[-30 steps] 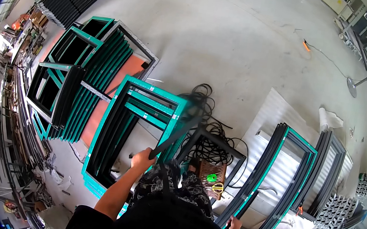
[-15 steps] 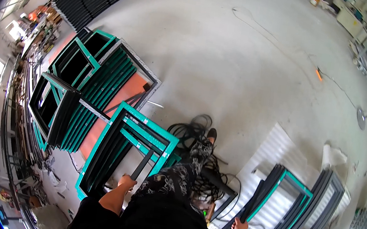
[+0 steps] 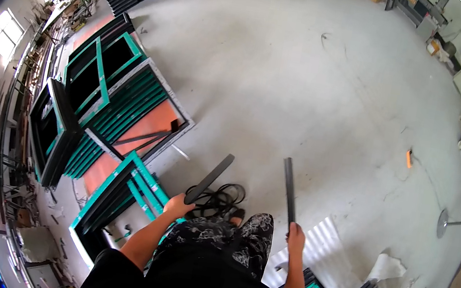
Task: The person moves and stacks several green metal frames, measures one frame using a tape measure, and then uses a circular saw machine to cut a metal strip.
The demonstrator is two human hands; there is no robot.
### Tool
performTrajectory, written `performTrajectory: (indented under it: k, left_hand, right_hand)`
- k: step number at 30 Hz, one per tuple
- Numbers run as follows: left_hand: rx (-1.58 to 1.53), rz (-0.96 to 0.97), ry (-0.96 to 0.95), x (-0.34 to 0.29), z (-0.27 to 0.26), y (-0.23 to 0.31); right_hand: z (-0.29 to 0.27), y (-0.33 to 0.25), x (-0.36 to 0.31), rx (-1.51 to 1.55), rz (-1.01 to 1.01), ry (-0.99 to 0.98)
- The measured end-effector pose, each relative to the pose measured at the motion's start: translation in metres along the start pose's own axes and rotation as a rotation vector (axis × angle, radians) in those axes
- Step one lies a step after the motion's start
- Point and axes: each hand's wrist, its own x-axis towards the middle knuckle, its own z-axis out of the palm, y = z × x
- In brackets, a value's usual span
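Left hand (image 3: pixel 177 206) and right hand (image 3: pixel 296 237) each grip a dark bar (image 3: pixel 289 188) (one-ended). Looped cable (image 3: pixel 219 204) could snag a foot (image 3: pixel 237 217), causing a stumble.

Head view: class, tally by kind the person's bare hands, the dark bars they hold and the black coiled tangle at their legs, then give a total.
Left hand and right hand: 2
Left dark bar and right dark bar: 2
Black coiled tangle: 1
Total: 5
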Motion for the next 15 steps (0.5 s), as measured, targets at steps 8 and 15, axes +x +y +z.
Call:
performTrajectory:
  k: [8, 15]
  left_hand:
    - [-0.047, -0.013, 0.336, 0.04, -0.011, 0.112]
    - [-0.327, -0.311, 0.57, 0.042, 0.021, 0.155]
  right_hand:
    - [-0.02, -0.159, 0.147, -0.199, -0.336, -0.185]
    - [0.014, -0.255, 0.292, -0.595, -0.79, -0.411]
